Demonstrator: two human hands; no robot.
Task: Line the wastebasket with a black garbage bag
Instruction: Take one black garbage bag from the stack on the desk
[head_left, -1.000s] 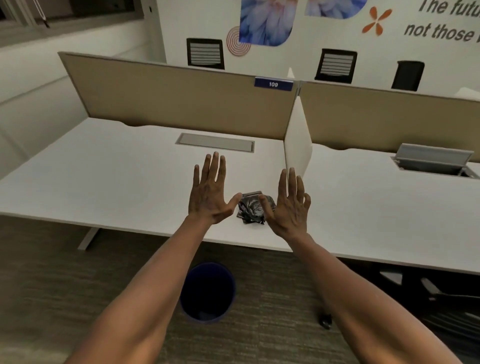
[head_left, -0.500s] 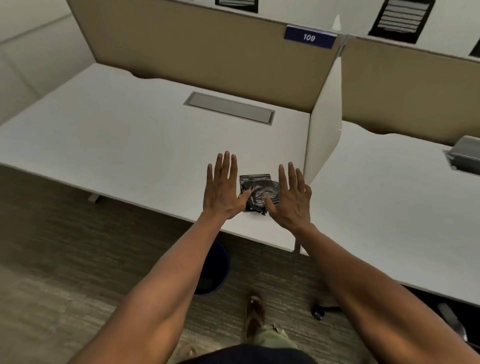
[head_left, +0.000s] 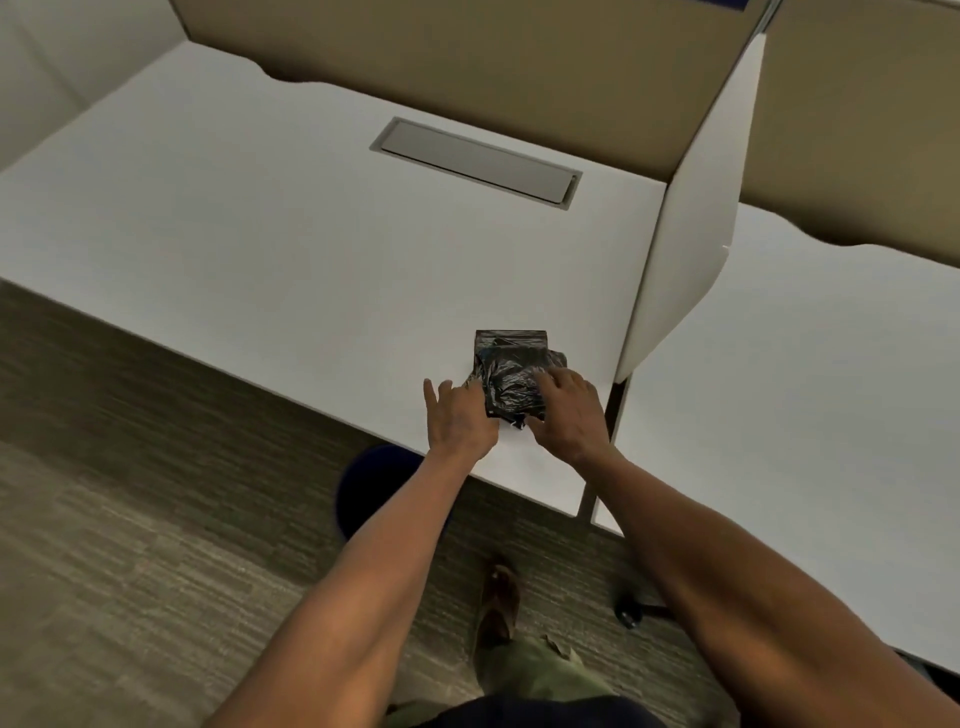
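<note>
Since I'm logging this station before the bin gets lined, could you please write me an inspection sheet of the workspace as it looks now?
Surface: white desk, bare apart from the bag; a grey cable hatch lies shut in it.
Job's things: folded black garbage bag lies near the desk's front edge; dark blue wastebasket stands on the floor below, partly hidden by the left forearm, no liner seen.
Clutter: nothing seen.
Hands: left hand touches the bag's left edge; right hand rests its fingers on top.
Cables: nothing seen.
Surroundings: tan partition, white divider, carpet, the person's shoe.
</note>
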